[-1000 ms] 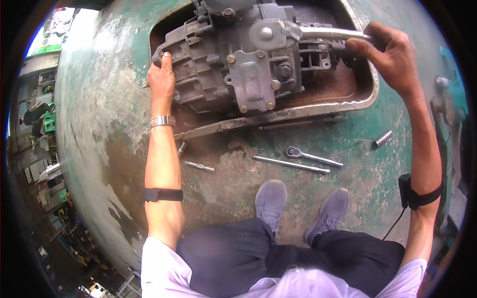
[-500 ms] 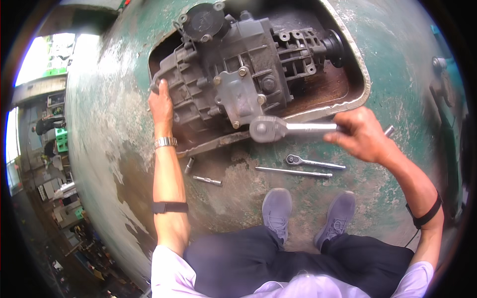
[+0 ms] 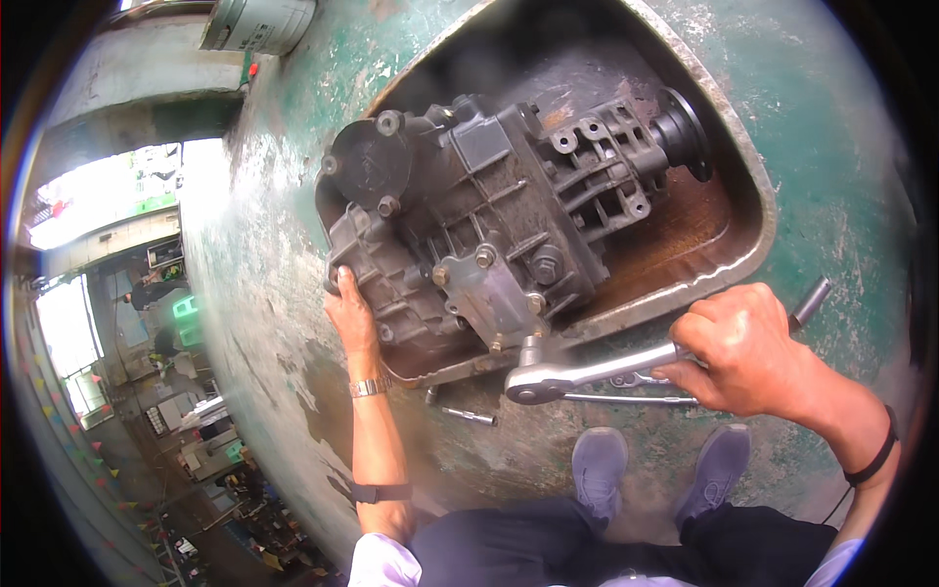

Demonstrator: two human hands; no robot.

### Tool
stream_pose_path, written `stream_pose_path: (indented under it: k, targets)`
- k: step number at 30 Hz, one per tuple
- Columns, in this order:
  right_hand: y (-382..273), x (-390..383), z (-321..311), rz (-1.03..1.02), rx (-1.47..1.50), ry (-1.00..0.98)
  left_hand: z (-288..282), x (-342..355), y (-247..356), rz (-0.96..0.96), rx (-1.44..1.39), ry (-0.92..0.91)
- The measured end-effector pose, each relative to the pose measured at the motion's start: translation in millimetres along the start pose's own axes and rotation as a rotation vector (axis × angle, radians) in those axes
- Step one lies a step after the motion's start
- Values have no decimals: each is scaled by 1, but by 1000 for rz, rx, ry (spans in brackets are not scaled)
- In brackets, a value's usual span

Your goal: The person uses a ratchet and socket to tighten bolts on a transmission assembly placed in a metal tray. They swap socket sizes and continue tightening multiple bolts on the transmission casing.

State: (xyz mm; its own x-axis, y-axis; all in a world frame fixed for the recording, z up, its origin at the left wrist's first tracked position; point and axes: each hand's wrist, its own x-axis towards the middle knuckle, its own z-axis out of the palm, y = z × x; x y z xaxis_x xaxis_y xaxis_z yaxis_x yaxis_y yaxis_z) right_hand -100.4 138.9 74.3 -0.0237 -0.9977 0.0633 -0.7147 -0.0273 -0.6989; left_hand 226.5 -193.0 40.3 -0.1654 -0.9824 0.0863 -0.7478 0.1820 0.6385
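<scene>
A grey cast-metal gearbox housing (image 3: 504, 201) lies on its side in a metal tray (image 3: 743, 196); a bolted cover plate (image 3: 479, 298) faces me. My left hand (image 3: 350, 313) grips the housing's left end, thumb on top. My right hand (image 3: 734, 347) is wrapped round the handle of a large ratchet wrench (image 3: 597, 367), held low across the tray's front rim. The socket (image 3: 531, 348) on its head points up beside the plate's lowest bolts; I cannot tell whether it sits on one.
A small ratchet (image 3: 636, 380), a long bar (image 3: 626, 399) and a short extension (image 3: 469, 416) lie on the worn green floor near my shoes (image 3: 599, 470). A white bucket (image 3: 256, 22) stands at the back left. In the distance at left is another person (image 3: 147, 292).
My right hand has brought the wrench from over the housing's right part down to the front rim, its socket now turned upward. The view has swung, so everything sits lower and further right.
</scene>
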Motion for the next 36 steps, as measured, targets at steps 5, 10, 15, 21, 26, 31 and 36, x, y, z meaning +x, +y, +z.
stream_pose_path:
  k: [5, 10, 15, 21, 26, 31, 36]
  targets:
    - [7, 10, 9, -6, 98, 107, 3, 0, 0, 2, -61, 1]
    - [10, 11, 18, 22, 210, 171, 4, -1, 5, -17, -50, 9]
    - [8, 10, 27, 82, 332, 178, 4, -3, 10, -25, -67, -37]
    - [6, 11, 40, 152, 465, 219, 3, -5, 16, -44, 14, -36]
    - [7, 10, 42, 171, 506, 227, -1, -6, 17, -99, 67, -16]
    - [11, 10, 41, 176, 511, 214, 1, -4, 20, -151, 98, 2]
    - [6, 9, 43, 218, 591, 208, 9, -11, 21, -76, 50, 67]
